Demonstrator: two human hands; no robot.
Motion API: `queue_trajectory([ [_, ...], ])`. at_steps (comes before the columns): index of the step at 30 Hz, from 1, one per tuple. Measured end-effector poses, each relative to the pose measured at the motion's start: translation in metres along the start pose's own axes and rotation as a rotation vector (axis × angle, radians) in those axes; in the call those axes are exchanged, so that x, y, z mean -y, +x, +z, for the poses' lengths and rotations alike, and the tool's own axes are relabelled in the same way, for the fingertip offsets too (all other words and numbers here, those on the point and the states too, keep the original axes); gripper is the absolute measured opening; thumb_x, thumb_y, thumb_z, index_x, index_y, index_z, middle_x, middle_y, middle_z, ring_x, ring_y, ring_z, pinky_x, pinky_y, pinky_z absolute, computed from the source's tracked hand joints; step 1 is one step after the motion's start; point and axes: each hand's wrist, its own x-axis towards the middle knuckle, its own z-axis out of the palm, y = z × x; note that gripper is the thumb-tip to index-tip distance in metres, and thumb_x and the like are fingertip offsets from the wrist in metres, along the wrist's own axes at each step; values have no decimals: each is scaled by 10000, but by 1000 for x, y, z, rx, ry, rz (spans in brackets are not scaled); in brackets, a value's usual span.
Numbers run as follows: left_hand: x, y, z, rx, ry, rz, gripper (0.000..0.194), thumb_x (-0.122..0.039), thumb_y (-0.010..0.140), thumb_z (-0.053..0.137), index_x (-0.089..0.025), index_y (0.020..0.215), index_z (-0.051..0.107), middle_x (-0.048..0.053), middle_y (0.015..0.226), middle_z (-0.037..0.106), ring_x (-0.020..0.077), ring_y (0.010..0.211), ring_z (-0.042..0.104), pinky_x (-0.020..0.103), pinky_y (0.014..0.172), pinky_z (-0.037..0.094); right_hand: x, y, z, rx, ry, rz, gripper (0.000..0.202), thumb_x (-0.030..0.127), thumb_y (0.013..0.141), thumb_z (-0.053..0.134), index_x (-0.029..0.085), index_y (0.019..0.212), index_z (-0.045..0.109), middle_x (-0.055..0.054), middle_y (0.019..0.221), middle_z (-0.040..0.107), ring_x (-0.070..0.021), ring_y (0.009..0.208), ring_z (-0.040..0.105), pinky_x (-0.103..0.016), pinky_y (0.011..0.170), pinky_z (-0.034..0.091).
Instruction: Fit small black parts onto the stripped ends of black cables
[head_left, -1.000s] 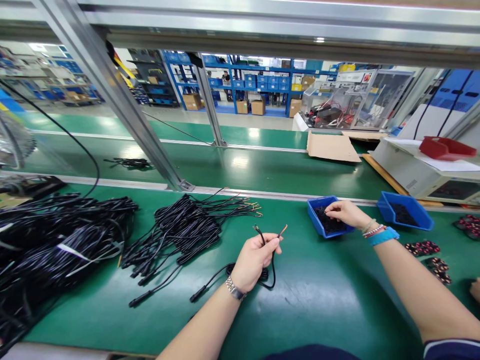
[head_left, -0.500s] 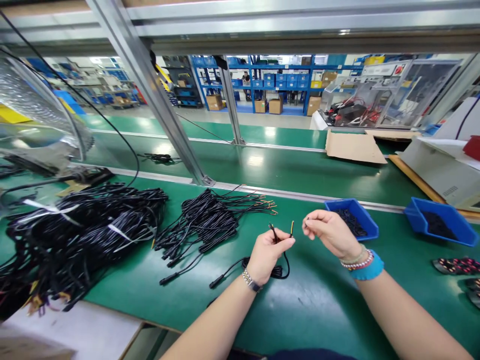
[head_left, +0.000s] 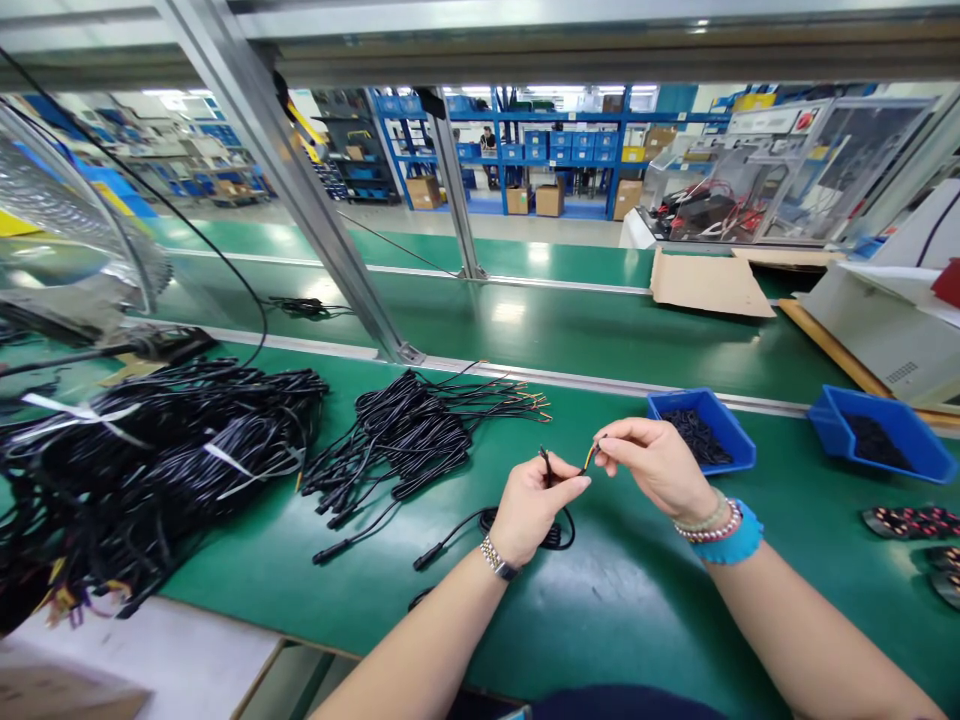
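Held cable point(head_left: 555, 538) black, inner wires point(head_left: 589, 457) yellow and orange-red. Worktop point(head_left: 615, 610) plain green; left parts bin point(head_left: 741, 447) and right parts bin point(head_left: 829, 425) both blue, small parts point(head_left: 697, 435) black. Wristband point(head_left: 731, 541) turquoise, watch point(head_left: 495, 558) silver-toned.

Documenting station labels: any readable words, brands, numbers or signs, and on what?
None readable.
Blue rack: white tags, too small.
Machine panel beside red knob: markings too small.
Wristwatch: dial too small.
Black cables, blue trays: no lettering discernible.
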Motion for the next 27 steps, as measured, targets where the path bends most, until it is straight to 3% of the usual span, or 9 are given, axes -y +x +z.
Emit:
queue_trajectory([
  [27, 4, 0, -1, -23, 13, 30, 145, -240, 615, 693, -140, 639, 590, -15, 627, 524, 90, 599, 451, 222, 597, 361, 2, -1, 5, -18, -38, 46, 176, 311, 683, 655, 138, 710, 635, -22, 606, 607, -86, 503, 498, -242, 512, 402],
])
